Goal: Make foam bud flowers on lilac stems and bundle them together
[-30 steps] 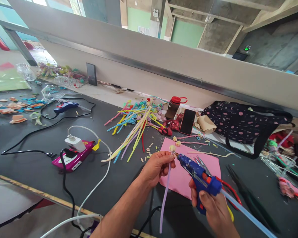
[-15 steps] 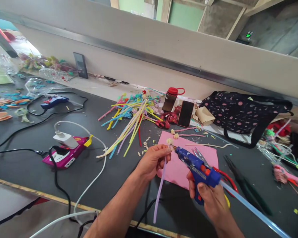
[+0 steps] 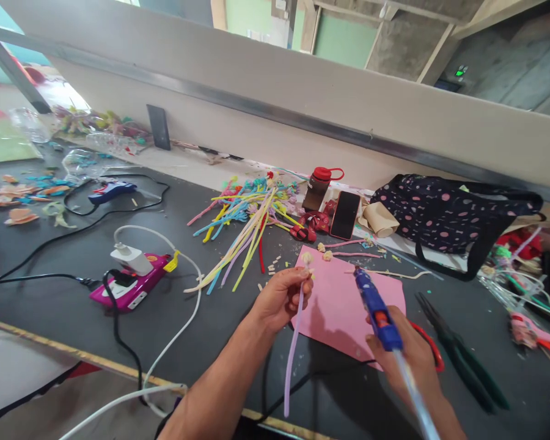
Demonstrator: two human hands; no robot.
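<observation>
My left hand (image 3: 279, 297) is closed around a lilac pipe cleaner (image 3: 291, 355), pinching it near the top, where a small cream bud (image 3: 307, 258) sits. The stem hangs down toward me. My right hand (image 3: 412, 360) grips a blue hot glue gun (image 3: 374, 307) with a clear glue stick (image 3: 415, 397) sticking out of its back. The nozzle points away from me over a pink paper sheet (image 3: 339, 305), well to the right of the bud and apart from it.
A heap of coloured pipe cleaners (image 3: 242, 226) lies beyond the sheet. A magenta power strip (image 3: 131, 284) with cables sits at left, with a second glue gun (image 3: 110, 190) behind it. Bottle (image 3: 317, 188), phone (image 3: 345, 215), spotted bag (image 3: 449, 223), green pliers (image 3: 462, 354) and red scissors (image 3: 428, 345) lie to the right.
My right hand has swung the glue gun away from the bud, to the right and lower over the pink sheet. My left hand still holds the lilac stem in much the same place.
</observation>
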